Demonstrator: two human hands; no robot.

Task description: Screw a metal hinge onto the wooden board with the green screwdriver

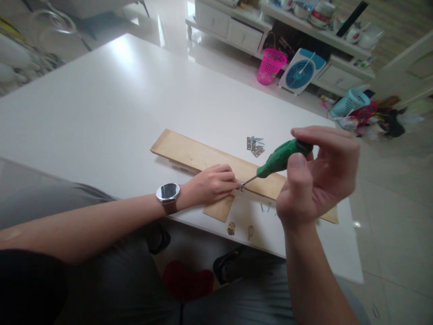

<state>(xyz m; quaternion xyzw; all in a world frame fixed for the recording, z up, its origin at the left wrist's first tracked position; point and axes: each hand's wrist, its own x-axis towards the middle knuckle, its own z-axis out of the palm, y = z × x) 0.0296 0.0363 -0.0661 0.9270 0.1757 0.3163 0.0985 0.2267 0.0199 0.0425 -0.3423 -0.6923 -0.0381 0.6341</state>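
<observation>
A long wooden board lies across the white table, with a short wooden piece against its near side. My left hand, with a watch on its wrist, presses on the board; its fingertips pinch a small metal piece, apparently a hinge, at the board's near edge. Held by the end of its green handle, a screwdriver slants down from my right hand, thumb and fingers around it. Its tip meets the metal piece. Whether a screw sits under the tip is too small to tell.
Beyond the board lie loose hinges and screws. Several screws lie on the near side, by a minion sticker and a small tan object. A pink basket and a blue fan stand on the floor behind.
</observation>
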